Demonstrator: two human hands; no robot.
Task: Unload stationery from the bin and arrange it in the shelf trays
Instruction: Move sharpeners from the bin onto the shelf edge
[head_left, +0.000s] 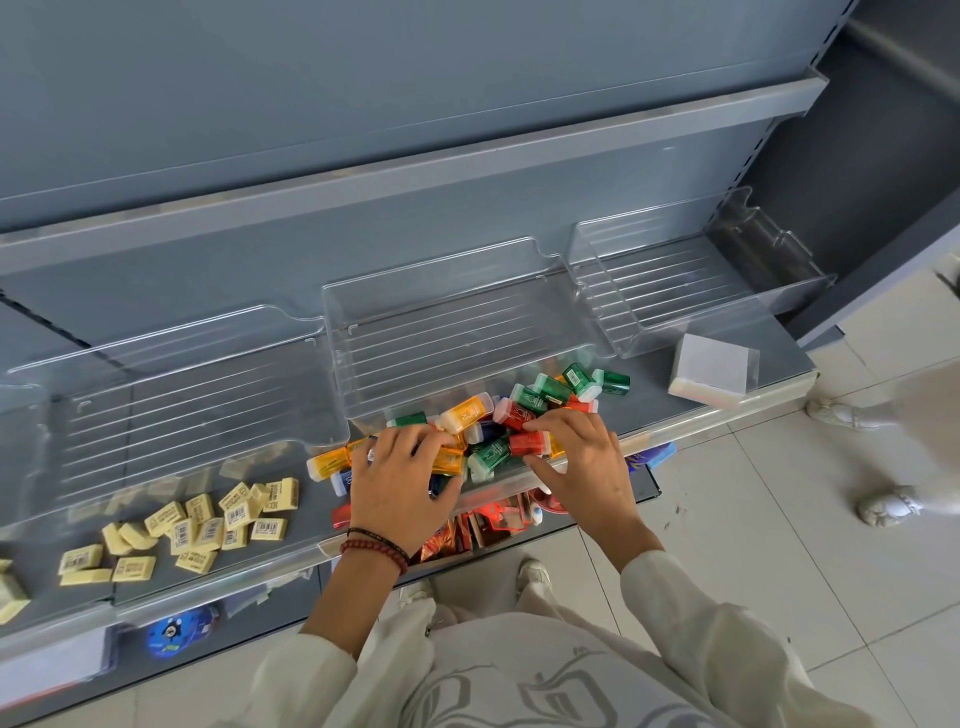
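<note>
A heap of small plastic boxes in green, red, orange and blue (524, 410) lies at the front of the middle clear shelf tray (447, 322). My left hand (400, 478) is curled over orange boxes (448, 461) on the heap's left side. My right hand (582, 462) pinches a red box (527, 444) between thumb and forefinger. Several yellow erasers with barcode labels (208, 525) lie scattered in the left clear tray (182, 395). No bin is in view.
The right clear tray (691, 291) holds nothing, and a white pad block (709, 376) lies in front of it. Packets and goods sit on the lower shelf (493, 525). Another person's shoes (883, 506) stand on the tiled floor at the right.
</note>
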